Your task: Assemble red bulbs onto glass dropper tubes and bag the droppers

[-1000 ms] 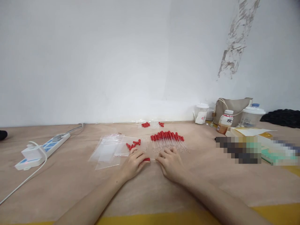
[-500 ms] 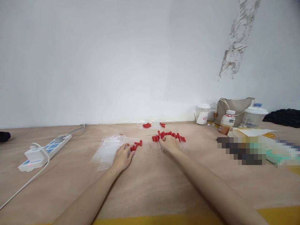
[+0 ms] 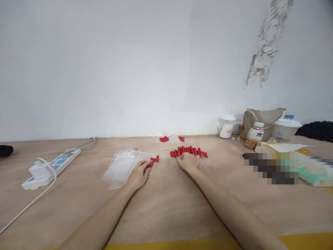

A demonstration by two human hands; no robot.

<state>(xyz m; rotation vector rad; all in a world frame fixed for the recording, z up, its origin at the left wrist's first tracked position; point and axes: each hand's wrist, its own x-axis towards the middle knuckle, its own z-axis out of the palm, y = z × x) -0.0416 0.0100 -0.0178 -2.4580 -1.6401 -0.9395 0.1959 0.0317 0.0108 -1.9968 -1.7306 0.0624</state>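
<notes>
My right hand is over a row of clear droppers with red rubber bulbs, its fingers closed at the stems of the droppers at the row's left part. The fingertips and the stem between them are partly hidden. My left hand lies on the table with fingers loosely apart, its fingertips touching a small pile of loose red bulbs. Between the hands, several clear thin tubes without bulbs lie side by side. Clear plastic bags are spread left of my left hand, partly under it.
Near the wall lie more red bulbs on clear plastic. At left is a white power strip with a plug and cable. At right stand a lidded cup, a drink bottle, a grey bag and a clear tub.
A dropper whose bulb stuck out above the row by my right hand now lies level with the others. My right hand has shifted only slightly; my left stays by the loose bulbs.
</notes>
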